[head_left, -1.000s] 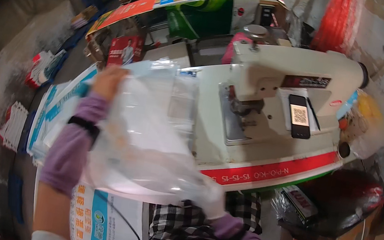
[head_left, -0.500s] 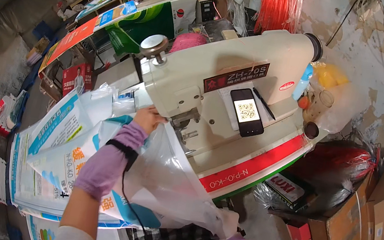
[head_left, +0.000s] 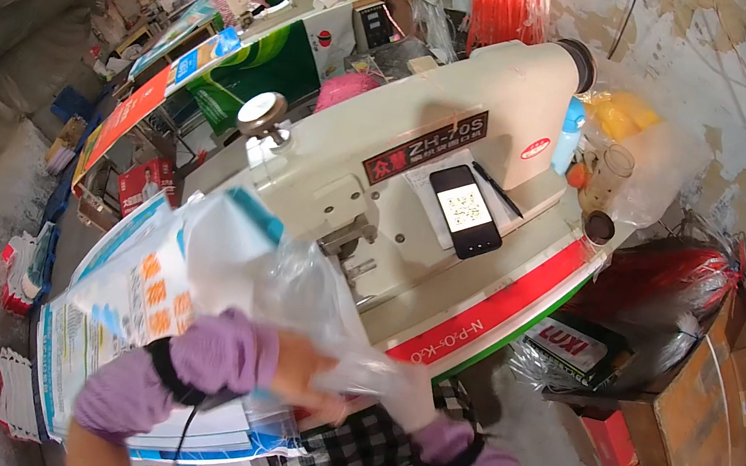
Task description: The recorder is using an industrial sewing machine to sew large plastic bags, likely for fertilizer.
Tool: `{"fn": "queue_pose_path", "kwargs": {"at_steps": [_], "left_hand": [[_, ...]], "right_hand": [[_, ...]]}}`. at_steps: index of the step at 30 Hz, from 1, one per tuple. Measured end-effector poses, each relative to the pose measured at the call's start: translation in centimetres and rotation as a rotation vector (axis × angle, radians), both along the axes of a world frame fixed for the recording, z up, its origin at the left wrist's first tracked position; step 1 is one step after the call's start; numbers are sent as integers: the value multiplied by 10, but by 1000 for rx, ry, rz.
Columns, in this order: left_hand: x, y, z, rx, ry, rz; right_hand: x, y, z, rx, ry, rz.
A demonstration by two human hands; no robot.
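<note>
Left hand (head_left: 310,376) grip on clear plastic bag (head_left: 303,295), right hand (head_left: 408,407) grip hidden — printed white-blue sacks (head_left: 122,290) beneath

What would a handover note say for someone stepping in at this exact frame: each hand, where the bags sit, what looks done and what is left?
Left hand: gripping the clear plastic bag, in front of the sewing machine.
Right hand: mostly hidden under the same bag's lower edge; it seems to hold that edge, grip unclear.
Printed woven sacks: lying flat on the person's left, partly under the clear bag.
Phone: lying on the machine bed, screen lit.
Done: clear bag is in hand, bunched over the sacks.
Left: nothing sits under the needle area yet; any stitching appears not started.
</note>
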State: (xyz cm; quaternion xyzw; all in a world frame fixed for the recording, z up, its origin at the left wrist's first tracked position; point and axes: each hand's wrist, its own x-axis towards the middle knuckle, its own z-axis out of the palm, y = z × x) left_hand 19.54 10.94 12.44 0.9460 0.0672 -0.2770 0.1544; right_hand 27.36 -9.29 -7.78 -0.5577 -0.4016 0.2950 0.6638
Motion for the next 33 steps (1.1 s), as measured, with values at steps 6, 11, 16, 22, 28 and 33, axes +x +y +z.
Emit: {"fn": "queue_pose_path", "kwargs": {"at_steps": [6,11,16,22,28,33], "left_hand": [[-133,7,13,-200,276,552],[-132,-143,-15,-804,196,865],[-127,-149,-46,-975,-782,1005],[-78,-141,-2,-1038,3,1047],[-7,-160,14,58,-171,-145],[-47,-202,3,131,248,-48]], "right_hand": [[36,64,40,-273,-454,-43],[-106,40,44,-75,429,33],[-59,-1,77,90,1126,273],[-44,-15,77,-31,827,102],[-68,-96,66,-317,178,210],[-38,-101,105,-381,260,197]]}}
